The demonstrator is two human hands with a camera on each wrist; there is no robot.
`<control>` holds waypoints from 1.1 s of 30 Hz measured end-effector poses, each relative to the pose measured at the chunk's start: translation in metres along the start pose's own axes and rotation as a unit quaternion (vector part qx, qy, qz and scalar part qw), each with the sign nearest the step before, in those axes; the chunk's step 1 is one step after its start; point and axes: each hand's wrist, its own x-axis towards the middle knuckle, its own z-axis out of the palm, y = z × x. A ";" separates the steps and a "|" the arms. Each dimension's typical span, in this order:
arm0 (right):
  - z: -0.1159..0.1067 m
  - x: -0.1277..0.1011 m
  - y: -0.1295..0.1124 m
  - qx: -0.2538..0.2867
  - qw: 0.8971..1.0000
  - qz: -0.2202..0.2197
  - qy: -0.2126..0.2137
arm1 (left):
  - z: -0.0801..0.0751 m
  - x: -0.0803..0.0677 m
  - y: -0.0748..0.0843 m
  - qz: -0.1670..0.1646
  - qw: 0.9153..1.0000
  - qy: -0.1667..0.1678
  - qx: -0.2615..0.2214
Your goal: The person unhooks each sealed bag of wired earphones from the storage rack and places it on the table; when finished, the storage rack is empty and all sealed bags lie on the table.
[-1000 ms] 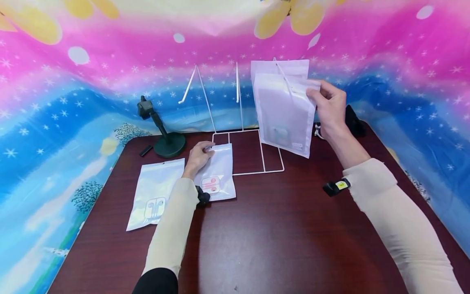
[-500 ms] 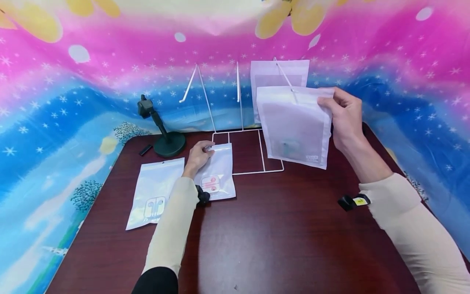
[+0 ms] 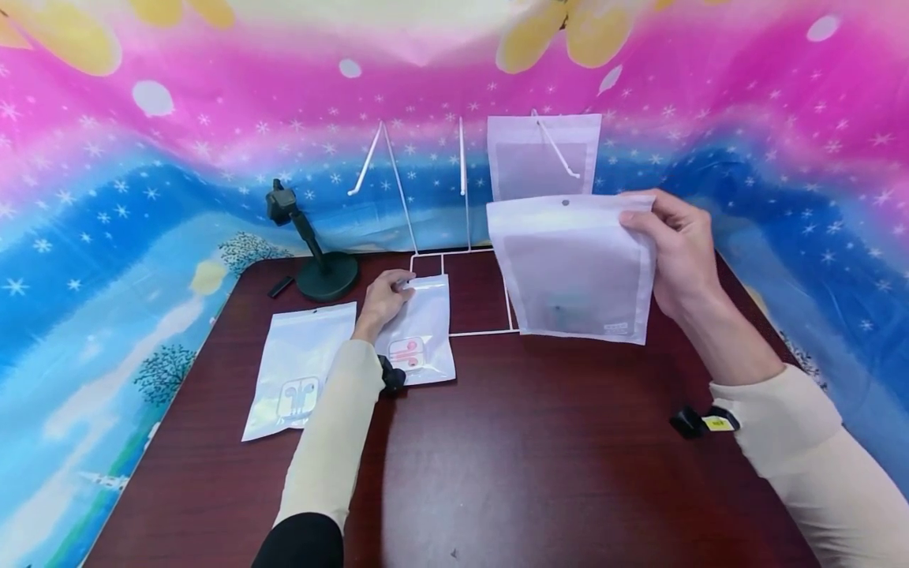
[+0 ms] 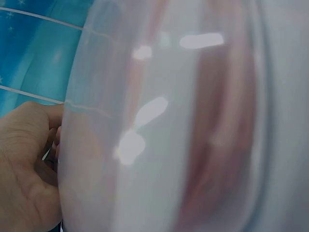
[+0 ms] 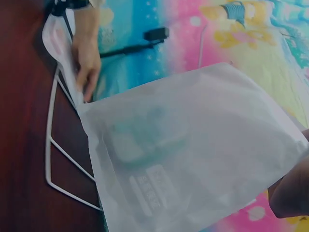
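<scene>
Fingers pinching frosted pouch, label unreadable

Both arms wear long, close-fitting cream sleeves reaching the wrists, a black cuff showing at the left upper arm, with a small black camera strapped under each wrist, the right camera bearing a yellow label.
</scene>
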 end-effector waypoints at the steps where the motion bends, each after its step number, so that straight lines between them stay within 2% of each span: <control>1: 0.001 -0.002 0.003 0.001 1.000 0.004 -0.008 | 0.000 0.000 0.000 -0.001 1.000 0.001 0.000; 4: 0.002 -0.009 0.016 -0.010 0.999 0.021 -0.024 | 0.000 0.000 0.001 -0.002 1.000 0.004 -0.001; 8: -0.001 -0.015 0.040 -0.035 0.997 0.069 -0.032 | 0.000 0.001 0.001 -0.006 1.000 0.007 0.001; 14: -0.010 -0.017 0.076 -0.047 0.988 0.146 0.002 | 0.002 0.003 0.001 -0.016 1.000 0.001 0.003; 23: -0.029 0.007 0.119 -0.057 0.976 0.199 0.063 | 0.001 0.002 0.002 -0.016 1.000 0.007 0.001; 30: -0.038 0.021 0.152 -0.036 0.965 0.246 0.083 | 0.000 0.000 0.002 -0.019 1.000 0.003 -0.001; 33: -0.037 0.026 0.163 -0.043 0.960 0.261 0.089 | 0.000 0.000 0.003 -0.015 1.000 0.004 -0.003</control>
